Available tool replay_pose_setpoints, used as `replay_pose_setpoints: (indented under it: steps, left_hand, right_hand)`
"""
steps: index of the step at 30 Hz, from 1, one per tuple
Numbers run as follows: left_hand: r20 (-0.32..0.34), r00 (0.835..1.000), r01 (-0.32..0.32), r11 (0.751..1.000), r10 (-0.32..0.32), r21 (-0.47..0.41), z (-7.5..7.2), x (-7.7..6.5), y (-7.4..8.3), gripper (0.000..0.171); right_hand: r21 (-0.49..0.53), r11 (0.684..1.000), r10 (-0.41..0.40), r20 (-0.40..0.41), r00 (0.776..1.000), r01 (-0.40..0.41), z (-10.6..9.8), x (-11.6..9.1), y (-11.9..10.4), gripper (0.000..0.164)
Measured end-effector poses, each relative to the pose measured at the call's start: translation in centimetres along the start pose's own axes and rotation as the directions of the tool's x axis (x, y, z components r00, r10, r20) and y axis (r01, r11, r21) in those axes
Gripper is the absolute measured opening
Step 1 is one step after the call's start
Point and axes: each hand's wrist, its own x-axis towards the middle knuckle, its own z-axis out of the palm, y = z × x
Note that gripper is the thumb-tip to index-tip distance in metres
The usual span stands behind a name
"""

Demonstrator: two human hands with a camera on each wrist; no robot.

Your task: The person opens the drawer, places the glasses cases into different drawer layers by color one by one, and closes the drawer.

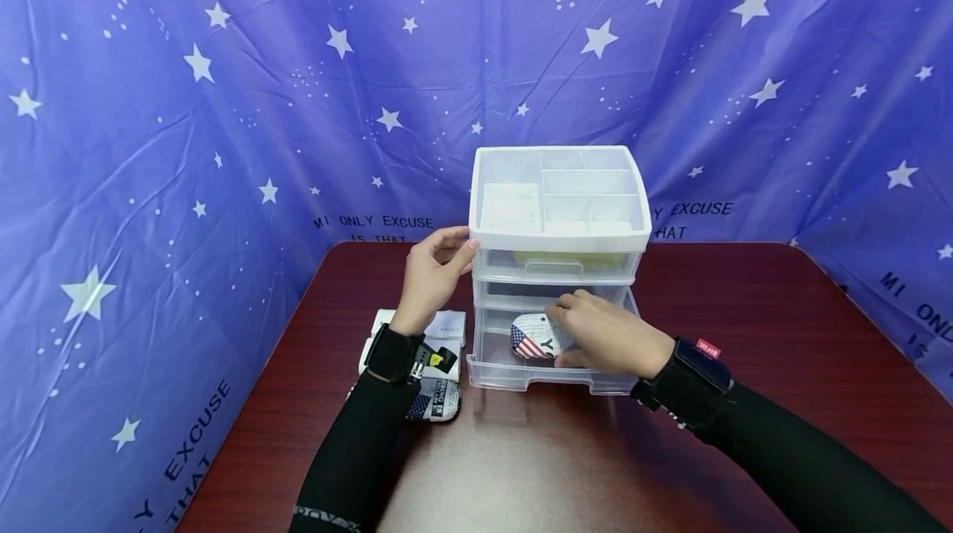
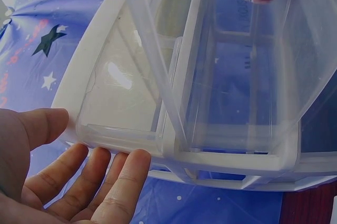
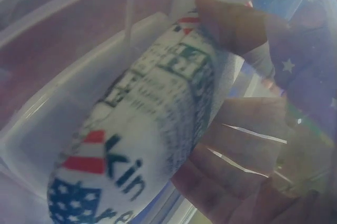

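A clear plastic drawer unit with a white frame (image 1: 560,241) stands on the table, its bottom drawer (image 1: 514,376) pulled out toward me. My right hand (image 1: 606,334) reaches into that drawer and holds an oblong case (image 1: 530,336) printed with American flags and newsprint lettering. In the right wrist view, the case (image 3: 142,113) lies between thumb and fingers, behind the clear drawer wall. On the unit's left side, the fingertips and thumb of my left hand (image 1: 435,276) touch the upper frame. Its fingers (image 2: 118,197) are loosely extended in the left wrist view, with nothing inside them.
Left of the unit, partly behind my left forearm, lie white folded items (image 1: 447,326), a small black-and-yellow item (image 1: 441,357) and another flag-printed case (image 1: 439,400). Something yellow-green shows in the top drawer (image 1: 573,260). A blue star-patterned curtain (image 1: 447,61) hangs behind the table.
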Motion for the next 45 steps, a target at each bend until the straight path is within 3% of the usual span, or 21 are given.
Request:
replay_pose_setpoints:
  steps: [6, 13, 20, 30, 45]
  left_hand:
    - [0.004, 1.000, 0.005, 1.000, -0.005, 0.004, 0.0, -0.1, 0.3, 0.036]
    - [0.006, 1.000, 0.007, 1.000, -0.008, 0.018, 0.2, -0.8, 2.9, 0.033]
    - [0.005, 1.000, 0.006, 1.000, -0.006, 0.001, 0.0, -0.1, 0.2, 0.037]
    - [0.004, 1.000, 0.008, 1.000, -0.008, -0.013, 0.0, -0.1, 0.2, 0.037]
    - [-0.002, 1.000, 0.011, 1.000, -0.011, -0.020, 0.1, 0.1, 0.1, 0.037]
  right_hand:
    - [0.014, 1.000, 0.019, 0.004, 1.000, -0.019, 0.0, -0.4, 0.3, 0.060]
    - [0.027, 0.999, 0.034, -0.078, 0.996, -0.032, -0.4, -1.5, 0.5, 0.042]
    - [0.014, 1.000, 0.025, -0.098, 0.995, -0.024, -0.9, -2.5, 0.5, 0.022]
    - [-0.012, 1.000, -0.014, -0.149, 0.989, 0.012, -0.9, -3.7, 1.0, 0.019]
    - [0.046, 0.999, 0.007, -0.145, 0.989, -0.001, -0.5, -3.1, 2.2, 0.013]
